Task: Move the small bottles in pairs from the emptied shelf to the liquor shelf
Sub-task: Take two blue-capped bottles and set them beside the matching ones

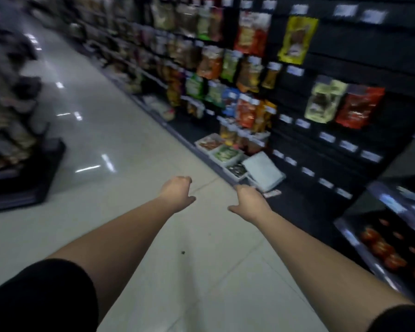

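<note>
Left hand point(177, 191) and right hand point(249, 202) were extended over the floor point(130, 140), both released, loosely curled, grasping nothing. Snack shelving point(326, 68) stood at right.

I see a dim, blurred shop aisle. A pale tiled floor point(120, 130) runs ahead, glossy with streaks of reflected light point(89, 168). Along its right edge stand black shelves point(345, 75) hung with bright snack bags point(249, 34) and white price tags point(326, 136). A dark display stand point(15, 116) sits at its left edge.
</note>
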